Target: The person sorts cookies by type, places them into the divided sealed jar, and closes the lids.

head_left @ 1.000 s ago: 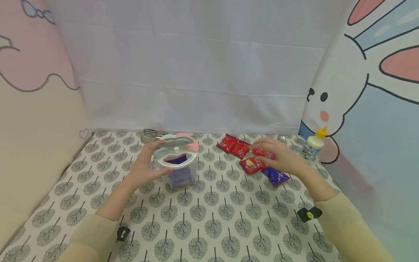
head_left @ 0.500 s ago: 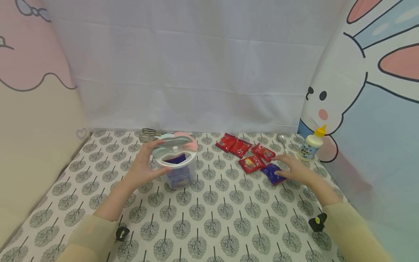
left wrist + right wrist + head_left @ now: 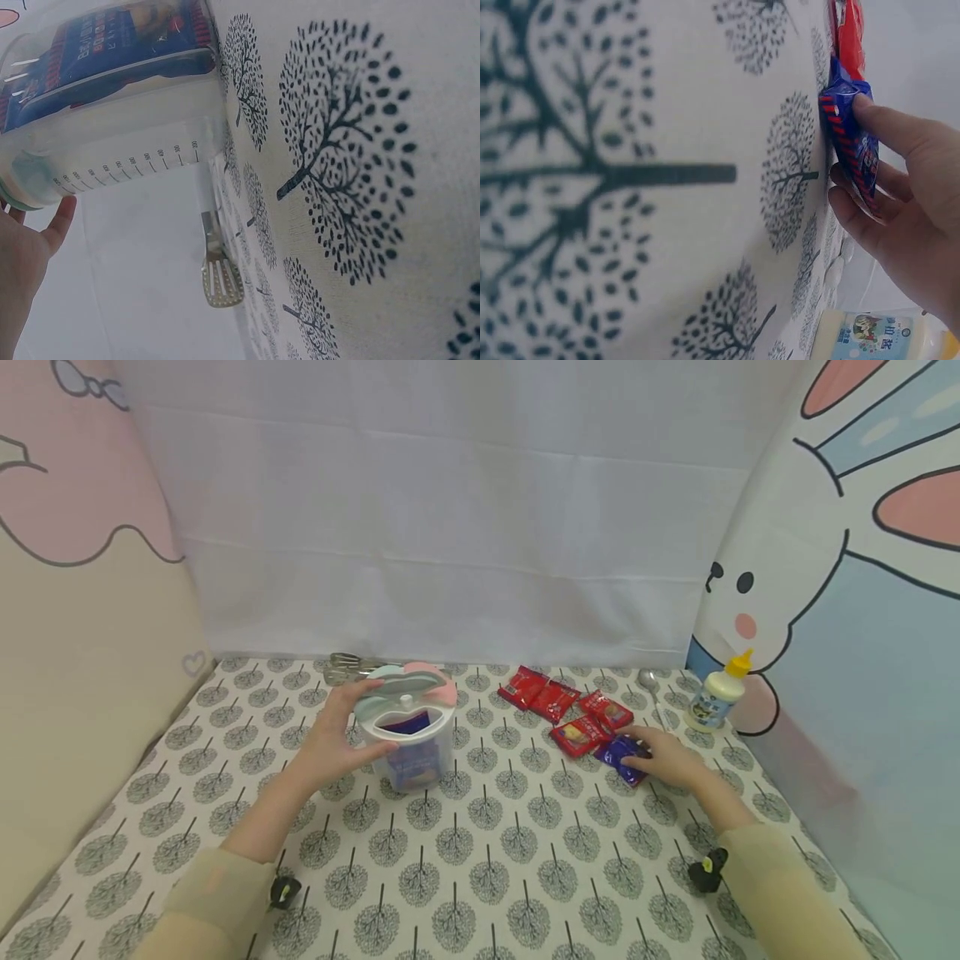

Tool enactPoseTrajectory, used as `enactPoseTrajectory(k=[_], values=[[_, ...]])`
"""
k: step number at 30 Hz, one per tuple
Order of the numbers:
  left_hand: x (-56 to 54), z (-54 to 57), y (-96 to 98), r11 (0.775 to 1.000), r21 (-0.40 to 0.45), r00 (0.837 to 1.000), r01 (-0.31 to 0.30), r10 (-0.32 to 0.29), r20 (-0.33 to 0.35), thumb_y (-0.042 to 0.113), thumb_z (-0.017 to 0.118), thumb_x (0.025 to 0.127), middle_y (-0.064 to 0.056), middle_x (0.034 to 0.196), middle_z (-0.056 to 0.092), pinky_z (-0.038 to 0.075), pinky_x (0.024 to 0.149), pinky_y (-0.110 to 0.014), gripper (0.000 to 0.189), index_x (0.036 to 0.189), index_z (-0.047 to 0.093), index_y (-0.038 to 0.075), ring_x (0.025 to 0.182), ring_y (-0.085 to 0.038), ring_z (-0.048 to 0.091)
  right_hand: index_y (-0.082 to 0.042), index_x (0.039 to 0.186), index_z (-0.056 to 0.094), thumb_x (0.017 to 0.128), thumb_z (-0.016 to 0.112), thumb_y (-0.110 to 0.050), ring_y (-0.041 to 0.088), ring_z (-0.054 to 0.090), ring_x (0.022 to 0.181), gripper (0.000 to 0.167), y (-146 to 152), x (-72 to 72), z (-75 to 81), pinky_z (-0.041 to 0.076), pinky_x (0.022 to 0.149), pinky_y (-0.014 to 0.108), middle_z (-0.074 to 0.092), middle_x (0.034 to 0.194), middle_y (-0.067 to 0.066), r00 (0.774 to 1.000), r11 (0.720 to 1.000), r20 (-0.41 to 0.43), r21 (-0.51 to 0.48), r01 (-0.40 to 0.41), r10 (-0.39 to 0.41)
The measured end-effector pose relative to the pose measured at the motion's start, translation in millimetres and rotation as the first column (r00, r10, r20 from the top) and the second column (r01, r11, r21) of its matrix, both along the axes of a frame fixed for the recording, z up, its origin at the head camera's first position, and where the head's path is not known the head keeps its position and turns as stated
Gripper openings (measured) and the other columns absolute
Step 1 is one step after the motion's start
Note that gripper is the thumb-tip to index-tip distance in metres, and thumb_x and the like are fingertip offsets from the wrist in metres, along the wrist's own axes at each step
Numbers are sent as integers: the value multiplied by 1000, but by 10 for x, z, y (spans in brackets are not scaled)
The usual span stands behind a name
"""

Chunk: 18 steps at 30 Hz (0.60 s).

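My left hand grips the clear plastic canister, thumb at the front and fingers at the lid's far side. Its white, green and pink lid has an opening at the front. Inside, a blue packet shows through the graduated wall in the left wrist view. My right hand pinches another blue snack packet, thumb on its upper side and fingers underneath. That packet is at the table surface, beside several red snack packets.
A white squeeze bottle with a yellow tip stands at the right edge, and a metal spoon lies near it. Behind the canister lie a whisk and a slotted turner. Curtains enclose the patterned tabletop.
My right hand has moved from above the red packets down to the right, and now pinches the blue packet. My left hand stays on the canister.
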<state>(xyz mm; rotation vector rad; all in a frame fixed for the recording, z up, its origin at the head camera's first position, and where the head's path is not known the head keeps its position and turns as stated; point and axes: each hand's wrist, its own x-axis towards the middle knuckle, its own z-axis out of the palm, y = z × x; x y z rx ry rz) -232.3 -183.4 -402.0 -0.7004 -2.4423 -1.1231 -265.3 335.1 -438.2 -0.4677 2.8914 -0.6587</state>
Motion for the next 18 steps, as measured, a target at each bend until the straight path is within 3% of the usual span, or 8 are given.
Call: enactPoseTrajectory(k=[6, 12, 18], values=[[1, 6, 9, 1000, -3, 1000, -1, 1, 8, 26, 87, 64, -9, 134, 44, 37, 96, -66, 94, 143, 34, 31, 120, -30, 42, -6, 140, 40, 85, 70, -21, 45, 55, 107, 64, -22, 10, 118, 51, 84, 55, 54, 121, 29, 1000, 1000, 30, 13, 1, -2], [6, 6, 5, 1000, -1, 1000, 0, 0, 5, 25, 87, 64, -10, 132, 44, 37, 96, -65, 95, 142, 35, 30, 120, -30, 43, -7, 143, 34, 86, 68, -15, 46, 54, 110, 67, -52, 25, 272, 52, 85, 54, 51, 127, 32, 997, 999, 77, 18, -33, 31], [2, 14, 2, 1000, 3, 1000, 7, -7, -4, 25, 87, 64, -10, 132, 44, 37, 96, -65, 94, 142, 35, 29, 120, -30, 42, -10, 146, 31, 89, 60, -6, 47, 55, 107, 64, -144, 21, 441, 56, 77, 49, 46, 131, 32, 996, 995, -12, -44, -84, 84]])
